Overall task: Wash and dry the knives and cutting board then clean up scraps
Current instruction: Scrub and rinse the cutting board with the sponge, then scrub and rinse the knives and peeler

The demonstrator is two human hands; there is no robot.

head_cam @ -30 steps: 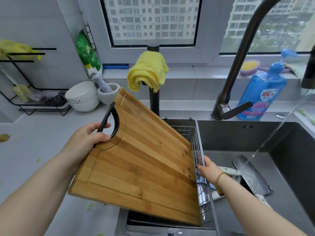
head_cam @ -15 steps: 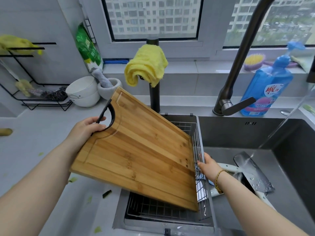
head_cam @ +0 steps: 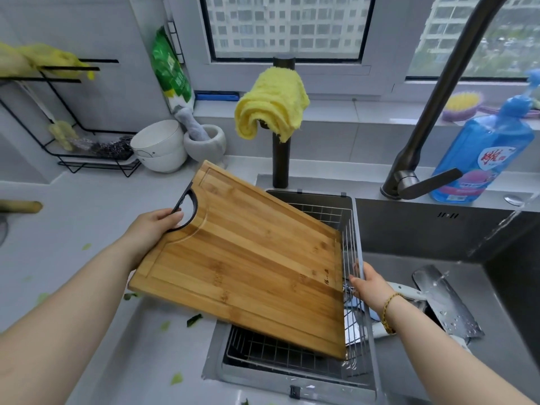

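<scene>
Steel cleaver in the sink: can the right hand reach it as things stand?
Probably yes. The wide steel cleaver lies uncovered beside the right hand; nothing sits between, but its fingers must first release the wire basket.

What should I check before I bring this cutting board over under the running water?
1. Left hand grips cutting board by its handle cutout: ok.
2. Right hand holds board's right edge firmly: cannot tell.
3. Water stream running: ok.
4. Sink floor free for the board: not ok, cleaver lies under the stream.
5. Board free of wire basket: cannot tell, lower corner overlaps it.
</scene>
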